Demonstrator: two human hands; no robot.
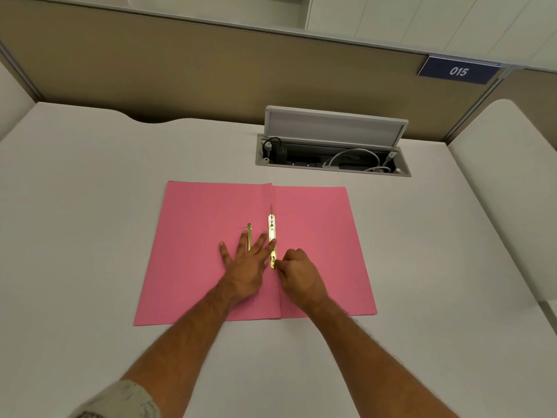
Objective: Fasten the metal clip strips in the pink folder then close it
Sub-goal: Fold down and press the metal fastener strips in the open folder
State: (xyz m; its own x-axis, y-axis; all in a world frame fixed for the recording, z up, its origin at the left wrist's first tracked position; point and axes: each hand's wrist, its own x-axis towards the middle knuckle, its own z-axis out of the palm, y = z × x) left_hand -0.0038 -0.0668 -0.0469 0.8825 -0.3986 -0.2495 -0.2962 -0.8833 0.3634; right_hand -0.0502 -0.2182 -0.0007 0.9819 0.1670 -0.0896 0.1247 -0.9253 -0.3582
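A pink folder lies open and flat on the white desk. A gold metal clip strip runs along its centre fold. A second, thinner gold strip lies just left of it, partly under my fingers. My left hand rests flat on the left leaf with fingers spread, one fingertip touching the centre strip. My right hand is curled, its fingertips pinching the near end of the centre strip.
An open cable box with a raised lid, plugs and white cables is set into the desk behind the folder. A beige partition with a "015" sign stands at the back. A white side panel rises on the right.
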